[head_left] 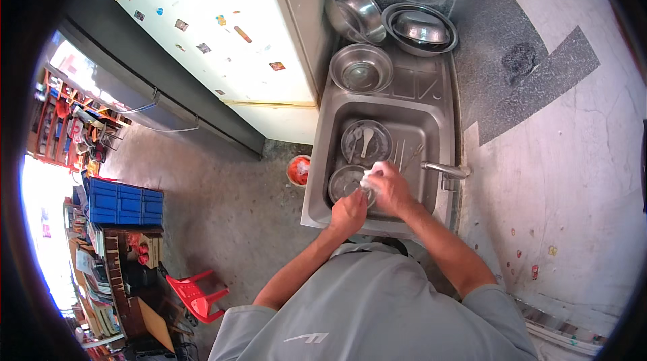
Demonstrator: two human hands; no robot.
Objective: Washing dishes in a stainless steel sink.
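Observation:
Over the near end of the stainless steel sink [440, 128], my right hand [391, 192] is shut on a white, foamy-looking wad [371, 177]. My left hand [349, 213] is close below it with curled fingers; whatever it may hold is too small to make out. Partly hidden beneath both hands is a round metal dish [339, 185]. Beyond it, a second round dish [380, 151] contains a white spoon [367, 140] and a metal spoon [354, 141]. To their right, thin chopsticks [402, 156] and a fork [417, 151] lie on the sink floor.
A faucet [450, 170] reaches over the basin from the right. On the drainboard stand a steel basin [361, 69], a tilted basin [349, 12] and nested bowls [422, 27]. A refrigerator [222, 48], a red-lined bucket [299, 170] and a red plastic chair [199, 298] are leftward.

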